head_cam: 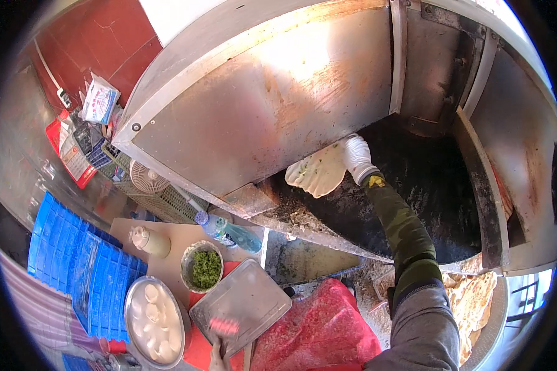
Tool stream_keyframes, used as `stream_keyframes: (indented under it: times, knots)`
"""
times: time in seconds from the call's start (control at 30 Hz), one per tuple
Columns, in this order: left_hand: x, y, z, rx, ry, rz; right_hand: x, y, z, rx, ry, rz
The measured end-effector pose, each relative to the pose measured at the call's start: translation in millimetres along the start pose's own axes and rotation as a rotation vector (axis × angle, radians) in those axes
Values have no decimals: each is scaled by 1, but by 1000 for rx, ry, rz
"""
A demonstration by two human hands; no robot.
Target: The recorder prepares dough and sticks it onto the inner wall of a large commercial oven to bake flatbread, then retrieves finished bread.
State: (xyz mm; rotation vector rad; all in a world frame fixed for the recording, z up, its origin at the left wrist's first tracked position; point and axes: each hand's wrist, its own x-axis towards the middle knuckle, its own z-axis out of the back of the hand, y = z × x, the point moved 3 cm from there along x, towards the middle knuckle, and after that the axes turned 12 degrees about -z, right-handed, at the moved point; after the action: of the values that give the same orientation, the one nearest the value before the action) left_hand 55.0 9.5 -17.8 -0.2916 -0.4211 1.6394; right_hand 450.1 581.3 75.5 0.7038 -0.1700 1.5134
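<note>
My right hand [358, 155], in a white glove, reaches over a dark round griddle [427, 190] beneath a metal hood. It touches the right edge of a thin sheet of raw dough [318, 170] flecked with green. The hood's edge hides part of the fingers, so their grip is unclear. At the bottom, my left hand [219, 358] is closed on the handle of a small tool with a pink head [224, 326], blurred by motion. That head is over a grey rectangular metal tray [246, 297].
The hood's metal panel [260, 106] hangs low over the griddle. Left of the tray stand a bowl of chopped greens [207, 269], a metal basin of dough balls [154, 320], a squeeze bottle [151, 242] and blue crates [88, 269]. Baked flatbreads [471, 306] fill a container at right.
</note>
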Motion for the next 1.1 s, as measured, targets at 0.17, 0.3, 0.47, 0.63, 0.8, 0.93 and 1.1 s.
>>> stream_keyframes:
  times: [0.17,0.3,0.47,0.63,0.8,0.93,1.1]
  knots:
    - [135,-91,7,-93,-54,-361,-119,51,27,-157,24,334]
    - [297,-186,-14,-46,-124,-511,-139,29,47,110,187,369]
    - [410,-293,-24,18,-19,-438,-89,-22,88,234,-145,220]
    - [336,-245,-33,152,11,-527,-68,-8,78,204,-102,400]
    - [170,-122,-21,139,101,-237,-30,-10,10,-392,518,228]
    - [39,-45,6,202,142,51,-8,-8,1,-217,362,46]
    - [-64,7,14,252,212,400,-51,40,3,-255,620,208]
